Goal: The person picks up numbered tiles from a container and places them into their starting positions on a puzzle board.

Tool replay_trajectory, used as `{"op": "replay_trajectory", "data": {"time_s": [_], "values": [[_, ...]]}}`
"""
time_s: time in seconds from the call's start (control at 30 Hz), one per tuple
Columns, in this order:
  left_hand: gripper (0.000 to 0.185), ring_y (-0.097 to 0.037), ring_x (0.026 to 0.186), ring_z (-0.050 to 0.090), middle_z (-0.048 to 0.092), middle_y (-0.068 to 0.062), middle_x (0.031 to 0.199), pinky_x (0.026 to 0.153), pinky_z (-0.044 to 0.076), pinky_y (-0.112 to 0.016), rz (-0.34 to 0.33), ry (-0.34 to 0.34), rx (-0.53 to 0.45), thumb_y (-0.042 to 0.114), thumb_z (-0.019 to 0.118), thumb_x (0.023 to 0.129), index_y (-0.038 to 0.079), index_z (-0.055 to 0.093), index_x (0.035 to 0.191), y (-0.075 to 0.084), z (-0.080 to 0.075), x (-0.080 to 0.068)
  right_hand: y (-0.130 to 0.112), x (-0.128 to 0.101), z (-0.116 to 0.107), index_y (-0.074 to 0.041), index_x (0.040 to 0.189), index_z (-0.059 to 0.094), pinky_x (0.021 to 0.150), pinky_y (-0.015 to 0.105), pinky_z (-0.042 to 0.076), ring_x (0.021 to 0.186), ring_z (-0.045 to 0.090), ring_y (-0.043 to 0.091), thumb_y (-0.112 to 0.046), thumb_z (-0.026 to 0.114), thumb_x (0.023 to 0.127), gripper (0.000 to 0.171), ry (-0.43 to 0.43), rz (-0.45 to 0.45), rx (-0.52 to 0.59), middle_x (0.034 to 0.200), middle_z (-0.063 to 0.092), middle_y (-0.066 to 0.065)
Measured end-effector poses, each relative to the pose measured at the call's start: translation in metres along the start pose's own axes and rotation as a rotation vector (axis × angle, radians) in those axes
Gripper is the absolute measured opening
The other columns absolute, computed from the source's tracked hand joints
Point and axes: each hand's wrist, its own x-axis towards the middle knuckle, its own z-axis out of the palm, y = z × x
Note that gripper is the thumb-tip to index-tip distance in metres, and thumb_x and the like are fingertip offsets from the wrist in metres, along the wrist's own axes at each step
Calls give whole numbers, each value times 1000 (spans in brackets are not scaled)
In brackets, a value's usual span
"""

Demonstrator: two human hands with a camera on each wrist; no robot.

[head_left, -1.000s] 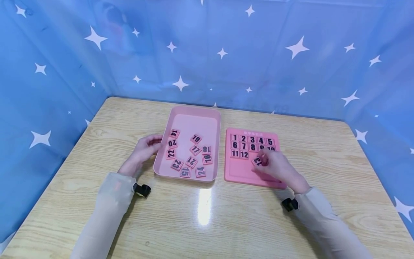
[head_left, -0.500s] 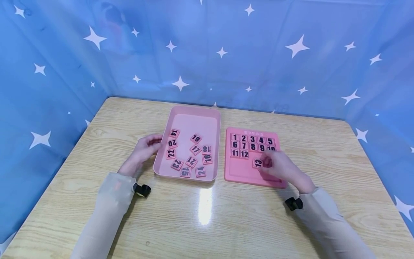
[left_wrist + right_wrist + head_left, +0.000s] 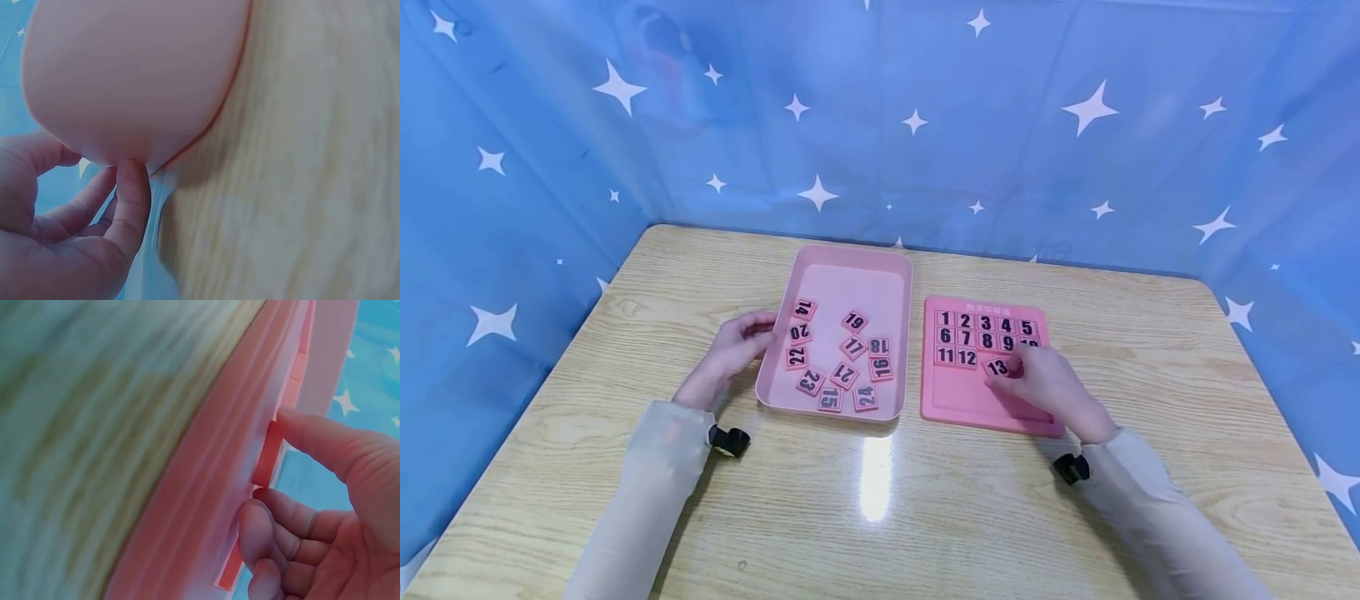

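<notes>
1. Right hand. Thumb and fingers pinched tile 13 by its edges; the right wrist view showed the thumb at one end of the tile and a fingertip by the other.
2. Position of tile 13. It was at the third row of the pink number-puzzle board, just right of tile 12 and slightly askew to it. I could not tell whether its underside touched the board.
3. Board. Tiles 1 to 5 formed the top row and tiles 6 to 10 the second, the last partly hidden by the right hand; tile 11 stood left of tile 12.
4. Left hand. Thumb and fingers were apart and loosely bent, their tips touching the left side of the pale pink tray.
5. Tray. It stood left of the board, a narrow strip of wooden table between them. Eleven loose tiles lay inside at various angles, numbered 14 to 24.
6. Surroundings. Each wrist, below a pale sleeve, bore a black camera; a blue curtain with white stars hung behind.
</notes>
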Motion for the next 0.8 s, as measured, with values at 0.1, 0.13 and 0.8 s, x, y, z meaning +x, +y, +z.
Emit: {"op": "replay_trajectory", "data": {"time_s": [0.1,0.13,0.8], "values": [[40,-8,90,53,52,-30,122,76,47,-12,4,2,0,1,55,90,-12,48,127,0,0,0,0,1,1,-9,65,48,48,25,28,50,31,13,-30,74,79,36,14,-7,-7,54,39,-1],[40,-8,91,53,52,-30,122,76,47,-12,2,1,-1,0,55,90,-12,48,127,0,0,0,0,2,1,-9,66,49,48,25,29,50,32,13,-29,74,79,35,18,-9,-6,54,41,0],[40,-13,95,53,52,-29,123,78,47,-13,-19,-5,5,0,54,89,-11,48,127,-1,0,2,1,10,2,-6,74,64,57,30,46,60,53,15,-15,72,80,14,19,-42,12,68,61,3]]}}
